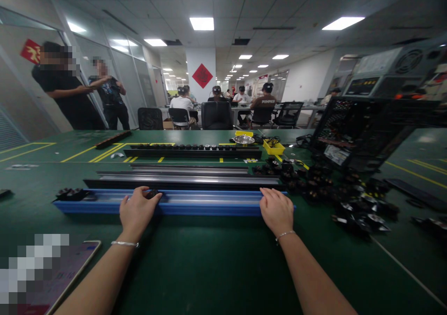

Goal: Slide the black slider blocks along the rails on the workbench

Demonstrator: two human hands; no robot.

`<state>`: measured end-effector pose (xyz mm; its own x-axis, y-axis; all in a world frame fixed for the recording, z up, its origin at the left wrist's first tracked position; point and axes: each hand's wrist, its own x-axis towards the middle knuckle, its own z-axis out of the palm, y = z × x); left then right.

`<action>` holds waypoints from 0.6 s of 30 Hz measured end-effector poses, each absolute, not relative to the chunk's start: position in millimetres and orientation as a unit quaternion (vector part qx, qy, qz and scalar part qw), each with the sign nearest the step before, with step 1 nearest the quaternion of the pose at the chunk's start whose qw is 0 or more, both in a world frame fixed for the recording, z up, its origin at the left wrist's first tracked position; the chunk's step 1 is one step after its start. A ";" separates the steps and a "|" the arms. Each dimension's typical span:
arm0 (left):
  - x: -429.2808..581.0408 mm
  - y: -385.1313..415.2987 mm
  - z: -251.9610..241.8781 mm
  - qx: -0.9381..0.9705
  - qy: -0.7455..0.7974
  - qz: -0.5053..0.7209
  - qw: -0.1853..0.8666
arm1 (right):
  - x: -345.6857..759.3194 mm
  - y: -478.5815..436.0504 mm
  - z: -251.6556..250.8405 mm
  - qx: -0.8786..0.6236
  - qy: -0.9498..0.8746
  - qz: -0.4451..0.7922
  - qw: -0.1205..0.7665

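A long blue channel (209, 208) lies across the green table in front of me. My left hand (137, 210) is over its left part, with the fingers closed round a small black part (152, 194) inside the channel. Several black parts (71, 194) sit at the channel's left end. My right hand (277, 208) rests on the channel near its right end, fingers bent over the rim and close together. Just behind the blue channel lie a black channel (188, 181) with a shiny inside and another one like it.
Farther back stands a black rail (192, 153) holding a row of parts. To the right are piled black parts (314, 182), a yellow tray (273, 147), a metal dish (243, 140) and an open computer case (344, 135). A phone (66, 273) lies front left. People stand and sit beyond.
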<state>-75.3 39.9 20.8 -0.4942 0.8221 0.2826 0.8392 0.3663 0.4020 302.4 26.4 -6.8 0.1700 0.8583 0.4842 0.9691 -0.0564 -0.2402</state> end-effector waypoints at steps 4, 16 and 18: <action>-73.5 39.5 19.9 -0.510 -0.819 -0.262 0.025 | 302.2 26.3 -6.7 -0.719 -0.634 -0.108 0.261; -67.4 38.7 20.4 -0.524 -0.812 -0.257 0.014 | 303.1 27.0 -8.9 -0.715 -0.636 -0.110 0.269; -66.8 38.4 20.7 -0.524 -0.812 -0.258 0.012 | 303.1 27.0 -8.7 -0.715 -0.637 -0.108 0.268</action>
